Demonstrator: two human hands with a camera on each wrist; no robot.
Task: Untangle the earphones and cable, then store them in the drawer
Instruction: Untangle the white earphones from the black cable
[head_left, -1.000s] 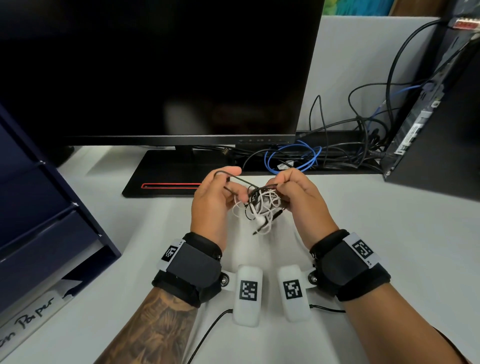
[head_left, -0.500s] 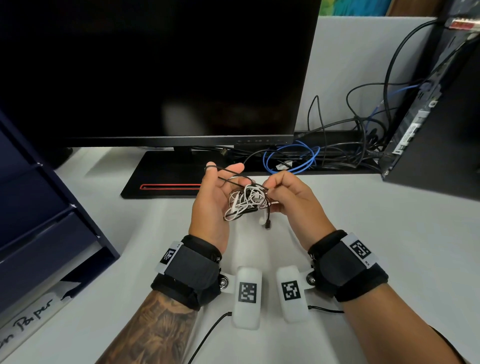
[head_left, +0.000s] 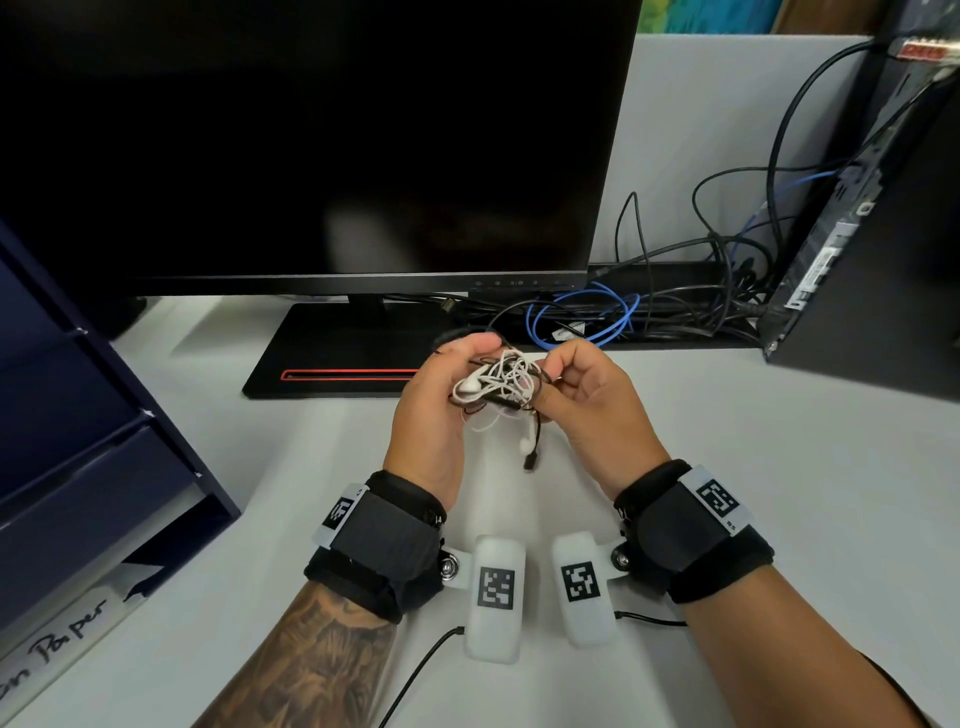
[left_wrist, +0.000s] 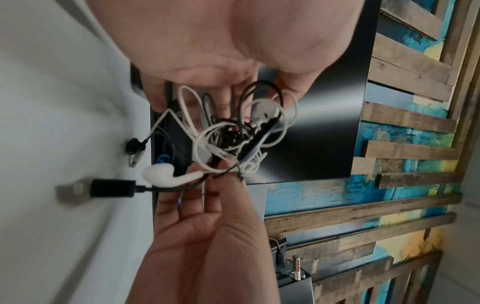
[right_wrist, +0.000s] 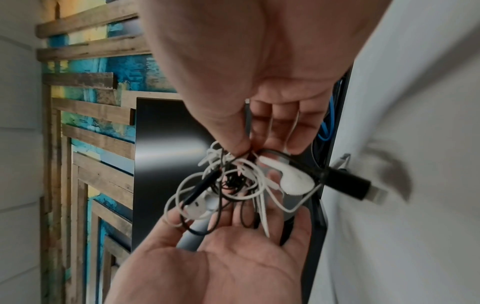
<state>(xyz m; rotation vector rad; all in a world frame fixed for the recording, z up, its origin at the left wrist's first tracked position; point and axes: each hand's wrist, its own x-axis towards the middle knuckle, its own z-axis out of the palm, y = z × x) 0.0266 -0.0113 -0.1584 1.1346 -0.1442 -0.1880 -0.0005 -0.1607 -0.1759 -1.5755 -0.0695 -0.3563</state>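
White earphones and a thin black cable form one tangle (head_left: 498, 382), held above the desk before the monitor. My left hand (head_left: 467, 364) cups it, thumb over the top and fingers behind. My right hand (head_left: 545, 387) pinches strands at the tangle's right side. A white earbud (head_left: 527, 444) and the black cable plug (head_left: 530, 462) dangle below. The left wrist view shows the tangle (left_wrist: 233, 131), an earbud (left_wrist: 161, 174) and the plug (left_wrist: 111, 188) under my left hand (left_wrist: 221, 98). The right wrist view shows my right hand (right_wrist: 246, 150) pinching the tangle (right_wrist: 228, 181) over the left palm. The dark blue drawer unit (head_left: 78, 415) stands at the left, its drawers closed.
A black monitor (head_left: 311, 140) on a flat stand (head_left: 337, 358) fills the back. Blue and black cables (head_left: 587, 317) pile up behind my hands. A black computer case (head_left: 872, 291) stands at the right. White desk (head_left: 779, 493) stretches between me and these.
The left hand has turned palm-in and now cups the tangle instead of pulling at it. The right hand has shifted its pinch. An earbud and the plug now hang lower.
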